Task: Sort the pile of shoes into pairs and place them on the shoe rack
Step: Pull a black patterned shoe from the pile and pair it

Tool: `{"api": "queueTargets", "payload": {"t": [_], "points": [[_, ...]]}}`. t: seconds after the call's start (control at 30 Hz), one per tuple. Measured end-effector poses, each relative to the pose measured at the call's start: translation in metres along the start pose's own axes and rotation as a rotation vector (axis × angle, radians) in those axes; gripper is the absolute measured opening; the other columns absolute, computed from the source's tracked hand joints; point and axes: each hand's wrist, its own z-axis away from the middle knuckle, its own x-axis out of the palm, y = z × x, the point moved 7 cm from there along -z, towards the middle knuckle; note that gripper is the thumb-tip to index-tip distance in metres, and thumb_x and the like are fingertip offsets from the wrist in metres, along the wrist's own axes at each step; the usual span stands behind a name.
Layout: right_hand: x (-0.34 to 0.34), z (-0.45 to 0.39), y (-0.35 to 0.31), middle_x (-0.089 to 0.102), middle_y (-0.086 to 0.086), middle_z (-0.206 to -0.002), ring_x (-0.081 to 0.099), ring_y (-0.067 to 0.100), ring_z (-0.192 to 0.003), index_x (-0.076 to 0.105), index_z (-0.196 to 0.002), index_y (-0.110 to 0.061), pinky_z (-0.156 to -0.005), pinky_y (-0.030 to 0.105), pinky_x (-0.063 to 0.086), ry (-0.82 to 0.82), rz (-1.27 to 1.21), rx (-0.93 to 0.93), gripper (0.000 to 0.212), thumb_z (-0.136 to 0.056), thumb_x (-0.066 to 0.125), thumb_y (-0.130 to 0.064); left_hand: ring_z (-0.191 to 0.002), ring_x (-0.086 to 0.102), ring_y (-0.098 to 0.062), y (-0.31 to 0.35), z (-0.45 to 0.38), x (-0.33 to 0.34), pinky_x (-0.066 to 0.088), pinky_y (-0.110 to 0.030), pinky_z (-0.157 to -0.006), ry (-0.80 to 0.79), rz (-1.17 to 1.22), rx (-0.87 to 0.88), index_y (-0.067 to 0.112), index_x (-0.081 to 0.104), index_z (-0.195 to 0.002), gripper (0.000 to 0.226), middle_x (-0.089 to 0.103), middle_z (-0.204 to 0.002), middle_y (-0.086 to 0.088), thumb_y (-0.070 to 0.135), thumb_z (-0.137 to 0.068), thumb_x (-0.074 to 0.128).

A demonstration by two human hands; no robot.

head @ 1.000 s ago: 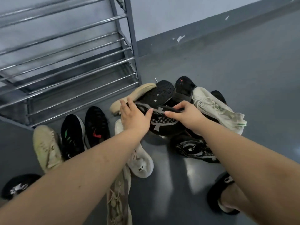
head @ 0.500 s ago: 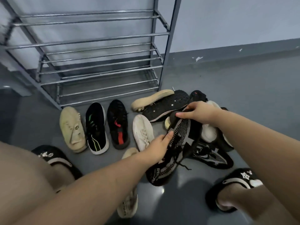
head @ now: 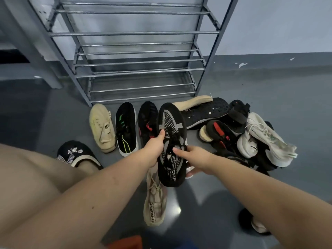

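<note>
While both hands have the black mesh shoe up off the floor, this looks like the carry-and-line-up step. Head view: left hand grips the shoe's left side, thumb on the upper; right hand holds the heel end from the right, fingers curled under, thumb near the laces. Shoe hangs toe-away, above the gap between the black-and-red shoe and the pile.

To do it well, my read: set it down sole-flat just beside the black-and-red shoe, toe toward the shoe rack, in line with the beige shoe and black-and-green shoe — then hunt its mate in the pile. Watch the loose laces; they could snag.

Versus half a second ago: shoe was tilted lower right over the pile, now raised and swung left, toe forward. Left hand has moved up from the heel end to the midfoot — right hand from the toe end to the heel.
</note>
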Motion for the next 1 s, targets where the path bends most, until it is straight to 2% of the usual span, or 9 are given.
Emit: {"api": "queueTargets", "payload": {"t": [0.1, 0.23, 0.4, 0.47, 0.6, 0.73, 0.83, 0.93, 1.0], "points": [[0.004, -0.002, 0.006, 0.067, 0.004, -0.108, 0.066, 0.022, -0.091, 0.053, -0.123, -0.013, -0.067, 0.038, 0.060, 0.013, -0.037, 0.023, 0.043, -0.090, 0.059, -0.041, -0.108, 0.062, -0.026, -0.011, -0.001, -0.001, 0.049, -0.040, -0.098, -0.092, 0.032, -0.020, 0.011, 0.059, -0.123, 0.052, 0.067, -0.115, -0.008, 0.051, -0.095, 0.042], [0.004, -0.001, 0.022, 0.068, 0.005, -0.103, 0.066, 0.020, -0.084, 0.054, -0.125, -0.011, -0.060, 0.033, 0.060, 0.012, -0.056, 0.061, 0.042, -0.092, 0.058, -0.037, -0.103, 0.063, -0.021, -0.022, 0.005, 0.001, 0.050, -0.038, -0.094, -0.196, -0.056, -0.036, 0.017, 0.063, -0.113, 0.039, 0.069, -0.106, -0.002, 0.046, -0.096, 0.044], [-0.005, 0.004, 0.047, 0.066, 0.008, -0.118, 0.065, 0.026, -0.102, 0.053, -0.125, -0.013, -0.065, 0.036, 0.061, 0.020, -0.086, 0.111, 0.040, -0.092, 0.059, -0.036, -0.091, 0.065, -0.018, -0.034, 0.009, 0.020, 0.054, -0.032, -0.078, -0.302, -0.155, -0.069, 0.013, 0.061, -0.117, 0.038, 0.070, -0.100, -0.001, 0.041, -0.099, 0.042], [-0.011, 0.007, 0.060, 0.065, 0.007, -0.116, 0.063, 0.027, -0.105, 0.054, -0.123, -0.014, -0.066, 0.037, 0.060, 0.030, -0.110, 0.146, 0.037, -0.092, 0.058, -0.035, -0.086, 0.064, -0.017, -0.039, 0.009, 0.034, 0.053, -0.031, -0.078, -0.324, -0.208, -0.071, 0.009, 0.058, -0.121, 0.036, 0.069, -0.098, -0.002, 0.034, -0.100, 0.043], [-0.026, 0.017, 0.094, 0.065, 0.005, -0.105, 0.062, 0.021, -0.088, 0.056, -0.120, -0.008, -0.059, 0.035, 0.057, 0.068, -0.146, 0.245, 0.036, -0.095, 0.054, -0.034, -0.083, 0.063, -0.016, -0.054, 0.013, 0.066, 0.052, -0.030, -0.075, -0.389, -0.365, -0.090, 0.014, 0.057, -0.117, 0.024, 0.068, -0.100, -0.003, 0.024, -0.100, 0.043], [-0.040, 0.026, 0.122, 0.062, 0.004, -0.088, 0.060, 0.018, -0.077, 0.055, -0.110, -0.006, -0.077, 0.044, 0.056, 0.082, -0.129, 0.314, 0.028, -0.099, 0.046, -0.030, -0.095, 0.064, -0.019, -0.079, 0.016, 0.097, 0.053, -0.031, -0.076, -0.475, -0.490, -0.143, 0.015, 0.047, -0.133, 0.035, 0.065, -0.115, -0.006, 0.018, -0.099, 0.044], [-0.048, 0.028, 0.132, 0.064, 0.008, -0.100, 0.060, 0.022, -0.085, 0.055, -0.117, -0.003, -0.084, 0.047, 0.054, 0.104, -0.124, 0.319, 0.033, -0.100, 0.044, -0.029, -0.103, 0.060, -0.020, -0.087, 0.017, 0.110, 0.049, -0.033, -0.088, -0.506, -0.539, -0.140, 0.018, 0.041, -0.139, 0.041, 0.061, -0.123, -0.006, 0.016, -0.098, 0.045], [-0.053, 0.026, 0.137, 0.062, 0.011, -0.117, 0.058, 0.022, -0.090, 0.053, -0.124, -0.003, -0.078, 0.040, 0.055, 0.129, -0.092, 0.293, 0.038, -0.098, 0.048, -0.031, -0.120, 0.052, -0.019, -0.084, 0.016, 0.116, 0.040, -0.036, -0.102, -0.506, -0.576, -0.098, 0.023, 0.038, -0.142, 0.045, 0.053, -0.136, 0.000, 0.015, -0.098, 0.047], [-0.055, 0.026, 0.140, 0.059, 0.008, -0.112, 0.057, 0.017, -0.087, 0.051, -0.129, -0.006, -0.067, 0.030, 0.052, 0.130, 0.007, 0.294, 0.045, -0.098, 0.048, -0.038, -0.130, 0.044, -0.018, -0.078, 0.014, 0.120, 0.038, -0.032, -0.105, -0.488, -0.639, -0.028, 0.025, 0.030, -0.147, 0.054, 0.042, -0.147, 0.002, 0.019, -0.097, 0.049]]}}
